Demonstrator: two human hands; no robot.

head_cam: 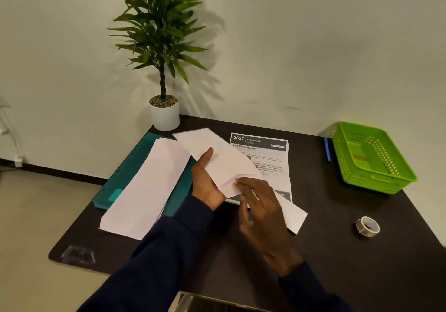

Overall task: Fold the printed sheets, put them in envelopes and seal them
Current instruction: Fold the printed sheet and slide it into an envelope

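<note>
My left hand (206, 181) holds a white envelope (212, 152) lifted above the dark table, thumb on top. At the envelope's near end, the fingers of my right hand (259, 203) touch its opening. Under it lies a printed sheet (270, 157) headed "2637 Living Room", with a folded white paper (294, 217) sticking out near my right hand. A stack of white envelopes (147, 186) rests on a teal folder (125, 179) to the left.
A roll of clear tape (367, 226) sits at the right on the table (337, 251). A green plastic basket (371, 157) stands at the back right, a blue pen (327, 150) beside it. A potted plant (164, 115) occupies the back corner.
</note>
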